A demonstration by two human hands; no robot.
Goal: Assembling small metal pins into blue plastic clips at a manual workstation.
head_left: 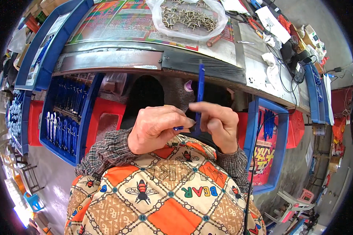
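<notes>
A slim, long blue piece (201,84) stands nearly upright in front of my lap, slightly blurred at its top. My right hand (221,123) grips it, the index finger crossing it and the thumb bent in. Close by on the left, my left hand (159,125) is pinched together, its fingertips almost at the blue piece. A small blue bit (178,128) pokes out beneath those fingers; the rest of it is hidden. Both hands are above my patterned apron (164,188), just short of the workbench edge (204,64).
On the bench lie a clear bag of metal pins (188,19), a screwdriver (214,40) and pliers (257,26). Blue crates stand on both sides: the left crate (80,152) holds rows of blue pieces, the right crate (276,172) a small bunch. Red stools (102,121) stand beside me.
</notes>
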